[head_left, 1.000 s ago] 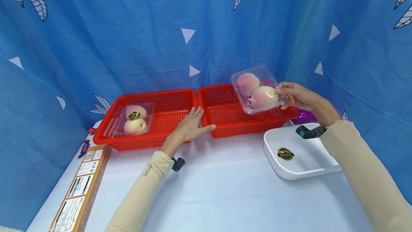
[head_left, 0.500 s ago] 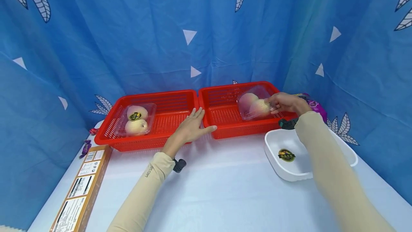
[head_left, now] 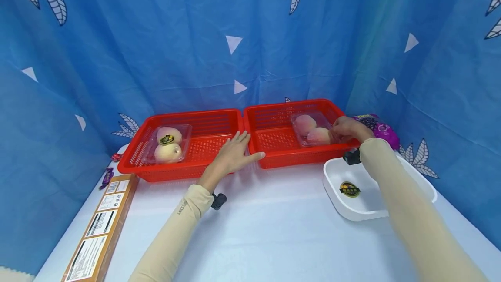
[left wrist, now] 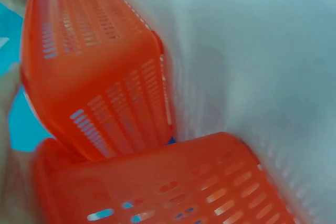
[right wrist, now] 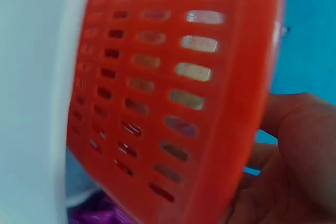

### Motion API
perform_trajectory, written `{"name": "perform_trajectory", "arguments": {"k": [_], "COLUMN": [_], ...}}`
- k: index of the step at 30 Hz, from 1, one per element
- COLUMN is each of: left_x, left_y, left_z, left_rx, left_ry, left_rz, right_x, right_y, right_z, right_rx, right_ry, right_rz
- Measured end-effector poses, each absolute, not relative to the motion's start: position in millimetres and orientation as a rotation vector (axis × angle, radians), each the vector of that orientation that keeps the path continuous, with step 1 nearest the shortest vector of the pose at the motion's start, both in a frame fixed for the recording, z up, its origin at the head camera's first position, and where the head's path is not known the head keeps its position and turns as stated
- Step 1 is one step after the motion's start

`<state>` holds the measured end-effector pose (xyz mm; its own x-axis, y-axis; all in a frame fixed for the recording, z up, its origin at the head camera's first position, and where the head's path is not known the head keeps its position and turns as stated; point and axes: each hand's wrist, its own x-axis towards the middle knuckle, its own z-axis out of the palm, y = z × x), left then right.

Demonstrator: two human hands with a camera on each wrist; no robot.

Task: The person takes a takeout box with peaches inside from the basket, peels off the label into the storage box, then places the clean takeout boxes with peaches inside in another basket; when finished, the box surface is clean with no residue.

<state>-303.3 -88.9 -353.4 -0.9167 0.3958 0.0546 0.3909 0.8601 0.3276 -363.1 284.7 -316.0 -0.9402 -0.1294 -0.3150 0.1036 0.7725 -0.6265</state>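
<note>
In the head view, two red slotted baskets stand side by side, the left basket (head_left: 168, 171) and the right basket (head_left: 295, 157). My left hand (head_left: 232, 153) rests with straight fingers over the rims where they meet. A clear pack of two peaches (head_left: 318, 135) lies low in the right basket. My right hand (head_left: 349, 129) reaches over that basket's right end and grips the pack's right edge; the basket wall hides the fingertips in the right wrist view. Another clear peach pack (head_left: 168, 151), with a dark label, sits in the left basket.
A white tub (head_left: 368, 203) with a dark label stands under my right forearm. Behind it lies a purple bag (head_left: 385, 132). A long brown carton (head_left: 102, 221) lies along the left, near wrapped candies (head_left: 106, 177). Blue curtain (head_left: 188, 55) encloses the back and sides.
My right hand has lowered the peach pack from above the right basket down into it, and the pack now lies flatter. The left hand has stayed at the rims.
</note>
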Motion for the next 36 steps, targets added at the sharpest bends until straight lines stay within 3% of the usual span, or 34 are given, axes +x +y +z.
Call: {"name": "perform_trajectory", "arguments": {"k": [4, 8, 15, 19, 27, 36], "left_x": [-292, -280, -261, -254, -252, -251], "left_y": [-107, -159, -282, -326, -346, -346], "left_z": [-344, -333, -325, -332, -349, -355], "left_rx": [0.659, 0.596, 0.191, 0.029, 0.038, 0.051], "left_ry": [3.092, 3.172, 3.191, 3.076, 3.016, 3.003], "left_rz": [0.487, 0.597, 0.789, 0.742, 0.909, 1.047], "right_x": [-363, -360, -348, -342, -338, -340], "right_y": [277, 252, 180, 129, 8, -92], "right_z": [-315, -311, -311, -308, -310, -321], "right_rx": [-0.058, -0.221, -0.583, -0.74, -0.744, -0.517], "right_ry": [2.751, 2.964, 3.109, 2.994, 2.574, 2.207], "right_rz": [-0.786, -0.577, -0.622, -0.815, -1.128, -1.302]}}
